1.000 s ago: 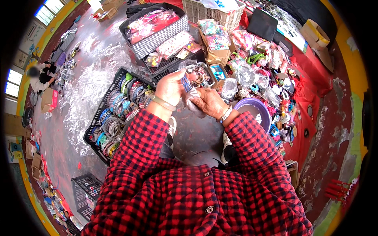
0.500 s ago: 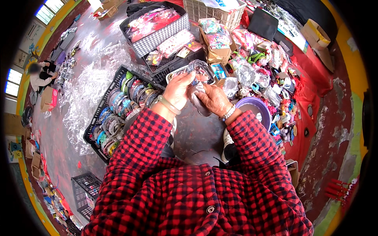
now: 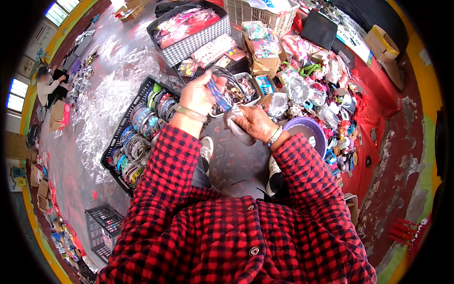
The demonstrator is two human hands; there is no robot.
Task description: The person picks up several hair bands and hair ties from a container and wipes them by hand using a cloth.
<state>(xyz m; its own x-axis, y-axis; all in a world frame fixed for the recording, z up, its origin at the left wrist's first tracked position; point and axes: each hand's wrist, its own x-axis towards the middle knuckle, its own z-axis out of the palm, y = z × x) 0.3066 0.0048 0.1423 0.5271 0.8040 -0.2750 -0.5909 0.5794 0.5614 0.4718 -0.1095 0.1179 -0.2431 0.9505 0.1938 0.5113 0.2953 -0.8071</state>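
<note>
My left hand (image 3: pixel 195 97), with a pale bangle at its wrist, is closed around one end of a blue-patterned band (image 3: pixel 218 96). A dark loop arches from it beyond my fingers. Facing it, my right hand (image 3: pixel 259 124) pinches a shiny grey-brown, pouch-like piece (image 3: pixel 239 130) that meets the band's lower end; whether it is cloth or plastic I cannot tell. Both hands are held over the near side of a white basket (image 3: pixel 257 99) of small dark and coloured pieces. Left of my hands, a black crate (image 3: pixel 111 150) holds rows of bundled coloured hoops.
A purple basin (image 3: pixel 306 124) stands right of my feet, beside a heap of small goods on red cloth (image 3: pixel 362 156). Beyond lie a patterned bin (image 3: pixel 198 42) and an opened carton (image 3: pixel 265 66). Plastic film (image 3: pixel 101 109) covers the left floor, where another person (image 3: pixel 49 87) sits far off.
My left hand has moved up and left, away from my right hand, exposing the blue band between them. The right hand stays nearly in place with the grey-brown piece.
</note>
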